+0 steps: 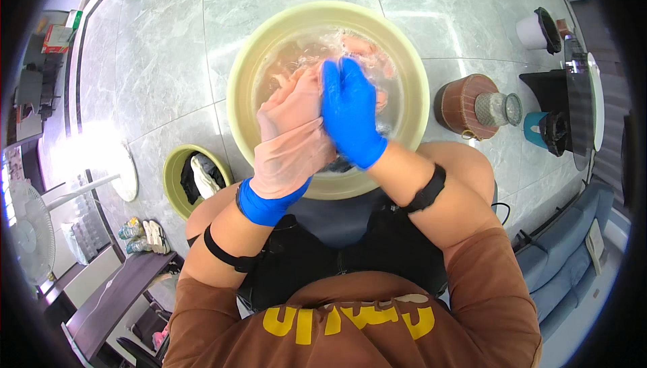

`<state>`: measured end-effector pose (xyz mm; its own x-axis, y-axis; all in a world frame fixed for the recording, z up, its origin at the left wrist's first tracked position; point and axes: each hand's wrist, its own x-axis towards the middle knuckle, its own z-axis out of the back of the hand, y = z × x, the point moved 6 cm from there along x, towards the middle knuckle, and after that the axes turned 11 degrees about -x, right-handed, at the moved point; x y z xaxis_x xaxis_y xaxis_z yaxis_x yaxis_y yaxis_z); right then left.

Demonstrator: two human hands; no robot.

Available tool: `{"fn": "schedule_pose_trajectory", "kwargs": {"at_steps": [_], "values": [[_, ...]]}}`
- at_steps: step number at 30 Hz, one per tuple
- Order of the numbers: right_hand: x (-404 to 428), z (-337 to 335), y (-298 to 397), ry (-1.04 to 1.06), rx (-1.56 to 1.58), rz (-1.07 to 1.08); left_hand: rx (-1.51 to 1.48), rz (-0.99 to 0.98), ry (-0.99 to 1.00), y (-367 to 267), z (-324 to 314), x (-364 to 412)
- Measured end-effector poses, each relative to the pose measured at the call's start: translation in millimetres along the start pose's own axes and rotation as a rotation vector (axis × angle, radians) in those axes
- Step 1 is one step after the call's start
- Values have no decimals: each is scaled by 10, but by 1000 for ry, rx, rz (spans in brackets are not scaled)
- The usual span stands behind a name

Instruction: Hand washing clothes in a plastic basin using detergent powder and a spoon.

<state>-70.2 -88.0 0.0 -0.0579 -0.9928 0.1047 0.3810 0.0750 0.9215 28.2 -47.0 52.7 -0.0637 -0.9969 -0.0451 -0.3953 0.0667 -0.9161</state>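
Observation:
A large pale yellow-green basin (pixel 240 100) of water stands on the floor before me, with bubbles at the surface. Thin pink fabric (pixel 298 125) lies draped over my left hand (pixel 290 161), covering its palm and fingers; only the blue glove's cuff shows at the wrist. Whether those fingers grip anything is hidden. My right hand (pixel 351 110), in a blue glove, has its fingers curled against the edge of the pink fabric above the water. More pink cloth (pixel 361 44) floats near the basin's far side. Something dark lies under the water close to the near rim.
At the left, a smaller green basin (pixel 174 188) holds black and white cloth. A brown round container (pixel 467 105) with a glass jar (pixel 498 109) stands at the right, before lined bins. A pedestal fan (pixel 30 236) is far left, and a blue sofa (pixel 561 262) lower right.

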Motion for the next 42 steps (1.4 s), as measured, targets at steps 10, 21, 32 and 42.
{"fn": "schedule_pose_trajectory", "kwargs": {"at_steps": [10, 21, 32, 42], "values": [[-232, -174, 46, 134, -41, 283, -443, 14, -131, 165, 286, -70], [516, 169, -353, 161, 153, -141, -252, 186, -238, 180, 519, -276], [-169, -66, 279, 387, -243, 643, -371, -94, -89, 172, 243, -65], [173, 27, -720, 227, 277, -317, 505, 38, -37, 277, 891, -334]]}}
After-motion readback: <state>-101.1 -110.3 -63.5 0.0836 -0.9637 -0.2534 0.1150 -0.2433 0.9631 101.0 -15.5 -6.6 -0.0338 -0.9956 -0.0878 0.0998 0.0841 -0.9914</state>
